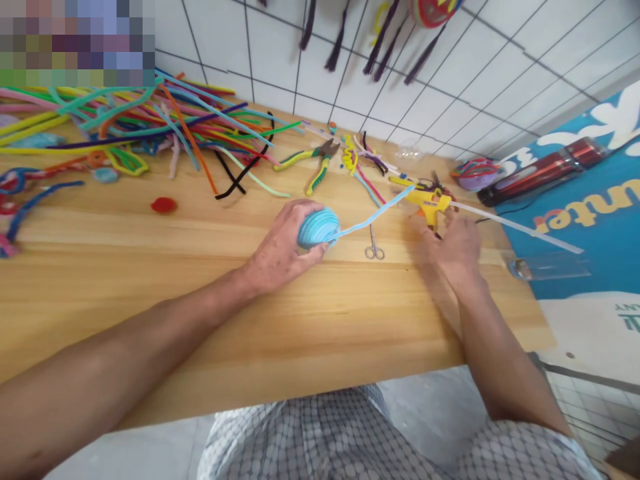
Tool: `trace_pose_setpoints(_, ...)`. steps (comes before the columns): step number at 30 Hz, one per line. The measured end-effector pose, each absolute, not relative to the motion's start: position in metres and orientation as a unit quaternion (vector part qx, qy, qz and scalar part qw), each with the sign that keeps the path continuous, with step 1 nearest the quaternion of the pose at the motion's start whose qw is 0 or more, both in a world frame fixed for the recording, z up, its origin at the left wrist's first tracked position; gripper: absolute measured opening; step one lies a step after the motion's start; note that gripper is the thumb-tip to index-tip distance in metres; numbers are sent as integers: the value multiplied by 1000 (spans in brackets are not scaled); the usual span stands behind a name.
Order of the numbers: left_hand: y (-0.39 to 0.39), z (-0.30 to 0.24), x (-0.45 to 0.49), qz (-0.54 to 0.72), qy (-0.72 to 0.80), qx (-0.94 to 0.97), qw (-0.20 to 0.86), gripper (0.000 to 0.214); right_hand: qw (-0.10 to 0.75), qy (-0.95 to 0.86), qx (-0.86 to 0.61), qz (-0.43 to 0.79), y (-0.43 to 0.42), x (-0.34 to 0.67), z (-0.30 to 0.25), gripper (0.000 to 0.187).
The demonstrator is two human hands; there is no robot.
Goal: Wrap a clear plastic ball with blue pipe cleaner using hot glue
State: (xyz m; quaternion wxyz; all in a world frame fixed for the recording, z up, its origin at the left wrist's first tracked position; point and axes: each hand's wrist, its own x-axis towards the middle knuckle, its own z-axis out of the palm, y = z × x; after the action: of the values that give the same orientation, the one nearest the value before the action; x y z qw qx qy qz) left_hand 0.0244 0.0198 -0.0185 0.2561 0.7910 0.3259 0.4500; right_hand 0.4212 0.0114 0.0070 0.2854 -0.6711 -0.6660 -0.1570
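My left hand (285, 252) is closed around a ball (319, 228) wound in light blue pipe cleaner, just above the wooden table. From the ball a loose light blue pipe cleaner end (373, 219) stretches to the right, towards the glue gun. My right hand (456, 241) is at the handle of a yellow glue gun (434, 202). Motion smears its fingers, so I cannot tell whether they grip the handle. A long clear glue stick (520, 228) sticks out of the gun's back. Small scissors (374, 249) lie between my hands.
Pliers (315, 160) with green and yellow handles lie behind the ball. Many coloured pipe cleaners (190, 130) are heaped at the back left, near a red disc (164, 205). A red cylinder (545, 172) and a clear tube (550, 265) lie at right. Tassels (337, 40) hang by the tiled wall.
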Motion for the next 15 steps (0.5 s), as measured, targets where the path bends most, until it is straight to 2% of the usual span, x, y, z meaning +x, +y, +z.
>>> trace_pose_setpoints(3,20,-18,24,444,323,793,264,58,312,-733,-579,-175,-26,374,35,27)
trace_pose_setpoints(8,21,-19,23,446,322,791,266,58,346,-848,-383,-123,-35,283,60,31)
trace_pose_setpoints(15,24,-21,24,465,297,793,257,57,355,-866,-343,-77,9,257,30,9)
